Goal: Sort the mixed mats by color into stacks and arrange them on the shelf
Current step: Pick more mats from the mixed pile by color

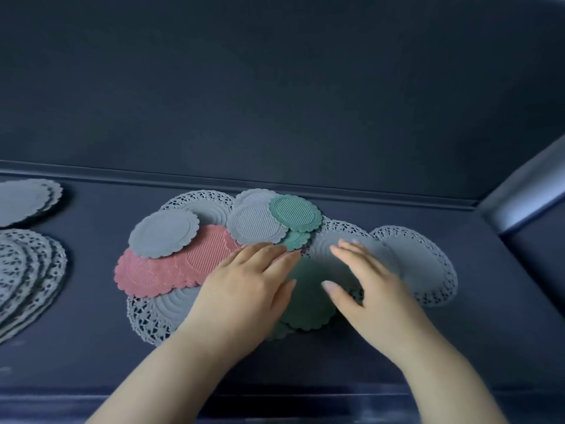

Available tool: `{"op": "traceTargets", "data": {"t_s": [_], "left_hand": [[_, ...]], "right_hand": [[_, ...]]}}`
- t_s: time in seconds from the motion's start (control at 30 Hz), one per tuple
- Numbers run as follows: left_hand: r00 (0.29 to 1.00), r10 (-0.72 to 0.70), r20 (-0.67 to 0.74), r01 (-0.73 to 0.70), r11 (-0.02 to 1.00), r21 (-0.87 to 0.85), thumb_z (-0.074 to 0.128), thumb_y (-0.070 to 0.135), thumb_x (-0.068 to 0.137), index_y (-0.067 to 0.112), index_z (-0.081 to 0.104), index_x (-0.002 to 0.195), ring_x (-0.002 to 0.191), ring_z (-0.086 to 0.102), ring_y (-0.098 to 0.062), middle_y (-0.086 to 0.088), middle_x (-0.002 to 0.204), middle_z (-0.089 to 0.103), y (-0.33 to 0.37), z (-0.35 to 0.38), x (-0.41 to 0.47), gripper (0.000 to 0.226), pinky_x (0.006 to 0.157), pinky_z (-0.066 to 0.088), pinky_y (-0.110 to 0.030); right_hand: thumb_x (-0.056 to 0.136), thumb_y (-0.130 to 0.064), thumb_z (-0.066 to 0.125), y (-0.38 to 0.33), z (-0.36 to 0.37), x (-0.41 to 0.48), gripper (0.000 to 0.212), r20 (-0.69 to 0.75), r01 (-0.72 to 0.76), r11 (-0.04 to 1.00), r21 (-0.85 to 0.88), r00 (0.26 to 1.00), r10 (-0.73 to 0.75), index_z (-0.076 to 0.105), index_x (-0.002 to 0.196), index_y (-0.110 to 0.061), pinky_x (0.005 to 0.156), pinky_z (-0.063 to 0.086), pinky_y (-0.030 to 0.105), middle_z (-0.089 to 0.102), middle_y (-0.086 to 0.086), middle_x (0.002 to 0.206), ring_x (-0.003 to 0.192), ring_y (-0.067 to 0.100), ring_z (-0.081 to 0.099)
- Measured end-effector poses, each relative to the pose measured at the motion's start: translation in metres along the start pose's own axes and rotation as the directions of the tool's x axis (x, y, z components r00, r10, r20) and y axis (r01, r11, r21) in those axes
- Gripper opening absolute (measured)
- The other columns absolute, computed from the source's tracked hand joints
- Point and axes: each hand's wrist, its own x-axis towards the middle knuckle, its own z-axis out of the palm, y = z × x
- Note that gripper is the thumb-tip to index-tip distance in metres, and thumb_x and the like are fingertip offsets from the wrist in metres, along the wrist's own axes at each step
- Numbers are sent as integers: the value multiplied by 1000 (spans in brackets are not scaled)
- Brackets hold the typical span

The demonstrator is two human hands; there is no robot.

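Works at a dark surface (91, 347) with both hands down on a spread heap of mixed mats (214, 240) in the middle of it.

Rests the left hand (244, 283) flat, fingers straight and close together, gripping nothing, over the right end of the pink mats (153, 270) and the left rim of a large green mat (308, 298). Lays the right hand (367, 283), slightly blurred, fingers spread and nearly straight, likewise gripping nothing, on a grey lace mat (327, 246), thumb over the large green mat.

Between the two hands, the large green mat, on top of another green one whose edge peeks out at its near side.

Behind the left hand, a small grey scalloped mat (163, 232) overlapping the pink mats. To its right, a grey ribbed mat (256, 223), then a green ribbed mat (295, 212) overlapping that, with a smaller green mat (296, 240) showing beneath.

Around the heap's edges, a back lace mat (201, 201), a near lace mat (149, 316) under the pink mats, and a far-right lace mat (428, 264).

Well apart on the left, cut by the frame edge, two stacks: a plain grey stack (24, 201) at the back and a grey lace stack (30, 276) nearer.
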Motion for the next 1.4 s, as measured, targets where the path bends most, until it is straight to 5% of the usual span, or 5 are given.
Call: {"op": "traceTargets", "data": {"t_s": [0.37, 0.67, 1.0, 1.17, 1.4], "left_hand": [[981, -195, -23, 196, 968, 158, 41, 35, 84, 23, 67, 112, 100, 62, -15, 7, 108, 66, 6, 1, 16, 40, 78, 51, -28], [978, -205, -43, 209, 966, 151, 41, 35, 85, 23, 67, 112, 98, 63, -17, 8, 107, 67, 19, 3, 23, 39, 76, 52, -29], [969, -225, -101, 236, 964, 121, 39, 35, 87, 21, 67, 111, 96, 63, -18, 7, 107, 67, 15, -8, 31, 40, 67, 54, -30], [990, -140, -20, 141, 981, 134, 37, 34, 85, 22, 71, 98, 86, 67, -16, 8, 98, 69, 23, 5, 40, 38, 57, 55, -29], [977, 107, 183, -119, 991, 55, 37, 39, 78, 24, 69, 76, 72, 66, -14, 10, 80, 65, 67, 42, 68, 35, 46, 51, -25]], "right_hand": [[68, -63, 65, 21, -2, 29, 85, 320, 361, 931, -48, 889, -328, 28, 141, -39, 92, -11, 0, 11, -26, 149, 136, -8, 9], [79, -38, 47, 26, 16, 21, 33, -33, 471, 872, -134, 877, -479, 72, 84, -19, 86, 53, 36, 72, 1, 101, 99, 17, 66], [88, -11, 52, 43, -39, 42, 20, -562, -57, 994, 97, 821, 102, 50, 68, -11, 41, 21, 31, 35, -1, 45, 42, 13, 31], [89, -13, 51, 51, -22, 41, 9, -243, -61, 956, -285, 970, -11, 57, 87, -7, 37, 16, 25, 53, 8, 54, 45, 28, 47], [97, -27, 31, 61, -27, 47, 22, -181, -173, 959, -227, 974, 133, 48, 98, -13, 50, 22, 34, 51, 4, 71, 63, 24, 42]]}}
